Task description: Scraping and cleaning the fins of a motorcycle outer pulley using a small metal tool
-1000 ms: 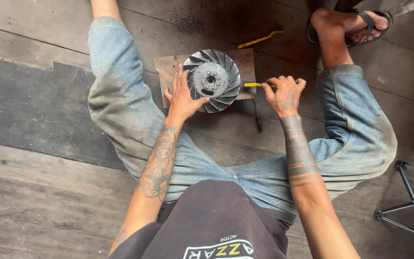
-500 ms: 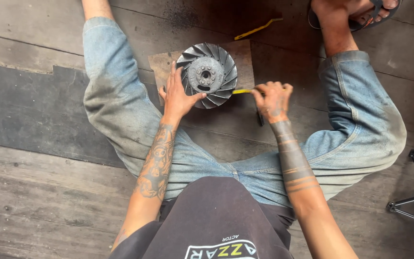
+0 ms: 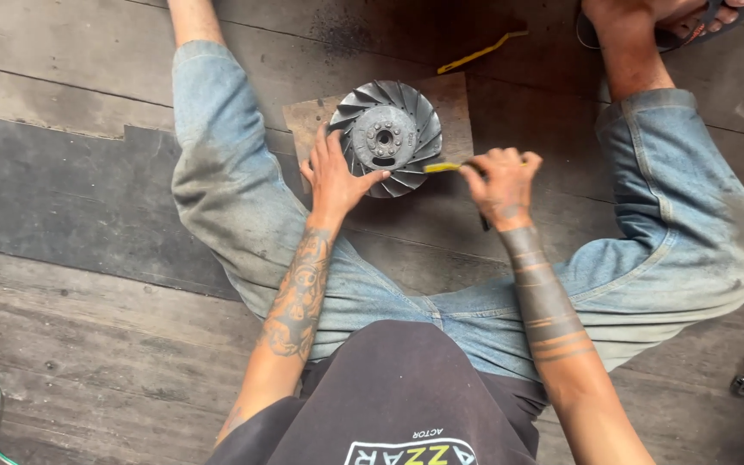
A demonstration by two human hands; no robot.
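A person sat on a wooden floor, a finned metal wheel on a board between the legs. The left hand, fingers spread, steadied its seven o'clock edge. The right hand gripped a yellow-handled tool at four o'clock; a slip might have jabbed the steadying fingers.

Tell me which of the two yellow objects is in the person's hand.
The short yellow tool beside the finned metal wheel, gripped by the right hand. The other yellow strip lies untouched on the floor beyond.

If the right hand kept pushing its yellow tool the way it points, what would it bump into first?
Probably the grey finned metal wheel: the right hand aims the yellow-handled tool leftward at its rim fins, and the tip already looks about touching.
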